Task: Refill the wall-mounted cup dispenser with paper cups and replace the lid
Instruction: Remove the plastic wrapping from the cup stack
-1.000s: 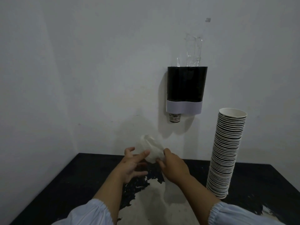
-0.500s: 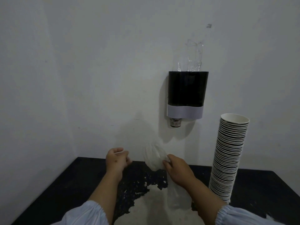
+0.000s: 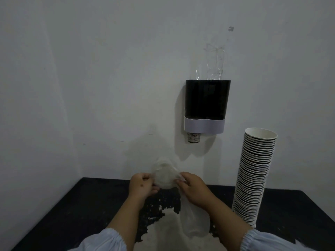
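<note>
The left hand [image 3: 142,185] and right hand [image 3: 193,187] each pinch an edge of a crumpled translucent plastic sleeve [image 3: 164,176], held just above the far part of the black worktop [image 3: 90,205], whose surface is worn pale in the middle. At about two o'clock from the hands, the black wall-mounted cup dispenser [image 3: 207,100] hangs with its top open and a cup [image 3: 193,137] poking from its grey base; that cup carries print too blurred to read. At three o'clock a tall stack of paper cups [image 3: 253,178] stands on the worktop.
</note>
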Motion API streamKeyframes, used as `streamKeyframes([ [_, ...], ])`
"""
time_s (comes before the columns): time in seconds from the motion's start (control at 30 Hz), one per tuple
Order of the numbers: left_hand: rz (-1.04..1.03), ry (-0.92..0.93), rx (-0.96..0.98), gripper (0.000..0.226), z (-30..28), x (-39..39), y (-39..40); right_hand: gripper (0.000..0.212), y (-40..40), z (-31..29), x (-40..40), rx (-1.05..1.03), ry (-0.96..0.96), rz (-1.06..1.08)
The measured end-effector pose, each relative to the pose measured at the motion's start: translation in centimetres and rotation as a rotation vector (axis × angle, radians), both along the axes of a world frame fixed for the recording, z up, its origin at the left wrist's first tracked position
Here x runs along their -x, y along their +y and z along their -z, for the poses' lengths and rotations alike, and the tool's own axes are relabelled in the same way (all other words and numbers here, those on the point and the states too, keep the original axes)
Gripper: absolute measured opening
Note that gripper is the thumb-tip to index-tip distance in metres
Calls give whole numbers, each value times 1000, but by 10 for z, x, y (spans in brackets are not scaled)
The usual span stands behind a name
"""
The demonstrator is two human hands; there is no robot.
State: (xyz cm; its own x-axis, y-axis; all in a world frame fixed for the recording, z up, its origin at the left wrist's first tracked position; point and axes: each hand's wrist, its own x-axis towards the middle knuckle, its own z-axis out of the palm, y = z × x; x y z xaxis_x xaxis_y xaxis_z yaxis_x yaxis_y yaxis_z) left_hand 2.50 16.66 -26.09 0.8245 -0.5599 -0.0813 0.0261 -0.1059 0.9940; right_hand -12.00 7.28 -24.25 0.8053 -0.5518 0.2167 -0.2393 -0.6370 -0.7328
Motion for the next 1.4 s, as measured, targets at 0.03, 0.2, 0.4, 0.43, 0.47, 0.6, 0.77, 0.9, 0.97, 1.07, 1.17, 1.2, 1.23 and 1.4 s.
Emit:
streamKeyframes([
  [0.03,-43,22,20,15,1,-5,1,30,-1,0,2,-12,10,-16],
  [0.2,-205,116,100,10,2,-31,9,28,-3,0,8,-69,71,-98],
  [0.4,-357,131,233,14,-11,-50,18,31,-10,2,12,-130,129,-108],
  [0.43,-377,119,242,16,-14,-53,20,31,-12,3,14,-131,139,-101],
  [0.47,-392,112,253,17,-16,-56,21,31,-14,5,15,-131,146,-98],
  [0.6,-430,156,312,15,-21,-63,23,25,-20,11,19,-102,184,-96],
  [0.77,-426,138,291,16,-20,-64,27,25,-27,22,30,-62,228,-69],
  [0.9,-413,36,231,18,-23,-62,25,32,-31,28,33,-100,256,-33],
  [0.97,-372,-104,132,17,-27,-56,21,22,-32,28,31,-96,314,-33],
  [1.07,-241,-230,1,15,-33,-45,13,34,-26,23,23,-181,319,-67],
  [1.17,-137,-231,-63,11,-35,-33,7,56,-10,11,7,-318,229,-82],
  [1.2,-112,-217,-62,11,-34,-28,5,56,-6,8,1,-321,222,-89],
  [1.23,-92,-194,-52,12,-34,-23,3,54,-3,7,-4,-316,224,-90],
  [1.4,3,42,73,13,-36,-10,1,41,7,10,-15,-307,220,-34],
])
